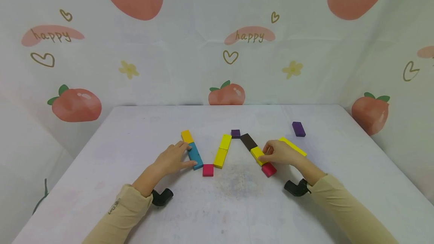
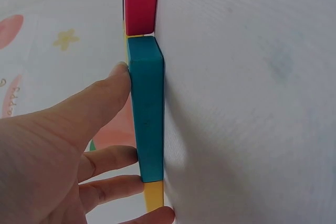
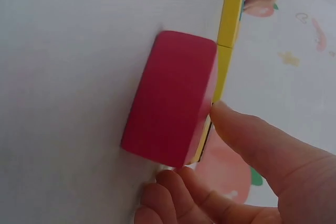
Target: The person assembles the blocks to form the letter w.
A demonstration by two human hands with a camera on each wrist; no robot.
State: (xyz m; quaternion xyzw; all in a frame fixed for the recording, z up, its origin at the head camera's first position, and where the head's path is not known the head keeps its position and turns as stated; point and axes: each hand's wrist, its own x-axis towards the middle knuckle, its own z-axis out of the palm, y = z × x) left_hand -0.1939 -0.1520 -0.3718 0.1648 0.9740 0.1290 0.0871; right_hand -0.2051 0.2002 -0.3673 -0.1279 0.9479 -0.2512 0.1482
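A long blue block [image 1: 194, 156] lies slanted on the table, its far end against an orange-yellow block [image 1: 187, 136]. My left hand [image 1: 173, 158] rests along it, thumb near one end and spread fingertips [image 2: 126, 156] toward the other. The row continues with a red block [image 1: 208, 170], two yellow blocks [image 1: 222, 150], a small purple block [image 1: 235, 134] and a dark brown block [image 1: 249, 142]. My right hand [image 1: 279, 152] pinches the yellow block [image 1: 256, 154] beyond the brown one, thumb on its left side, fingers curled at its right. Another red block [image 3: 170, 98] sits at its near end.
Behind my right hand lies a long yellow block [image 1: 294, 147], partly covered by the hand. A purple block [image 1: 298, 129] is farther back on the right. Black wrist devices [image 1: 162, 197] hang under both sleeves. A printed cloth [image 1: 183, 48] backs the table.
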